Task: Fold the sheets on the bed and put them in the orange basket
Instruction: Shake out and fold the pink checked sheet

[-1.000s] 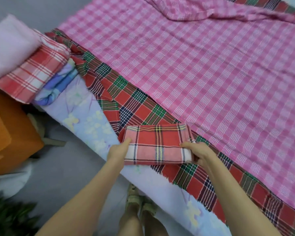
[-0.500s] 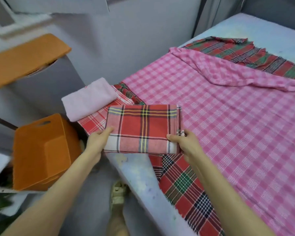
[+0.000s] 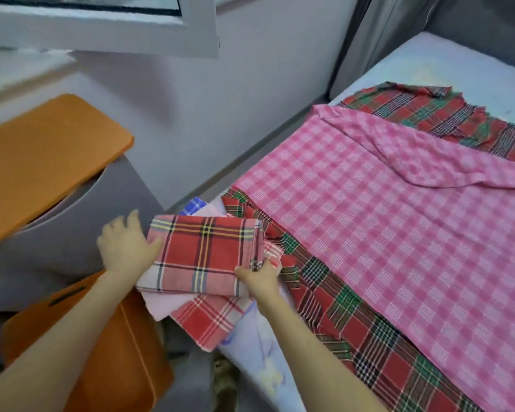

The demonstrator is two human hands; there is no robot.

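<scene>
The left hand lay spread with its fingers apart against the left end of the folded red cloth, its thumb touching that short side. The right hand pinched the cloth's near right corner, thumb on top and fingers tucked beneath. Between the two hands the cloth's long axis ran left to right, and it sat on a small stack at the bed's near left corner, over a pale pink cloth and a red-and-white checked cloth. The orange basket stood on the floor just below that corner, under the left forearm, so the left hand was the nearer one; the stack would probably have to go left and down over the bed's edge. The pink checked sheet and the tartan sheet beneath it were spread unfolded across the bed.
</scene>
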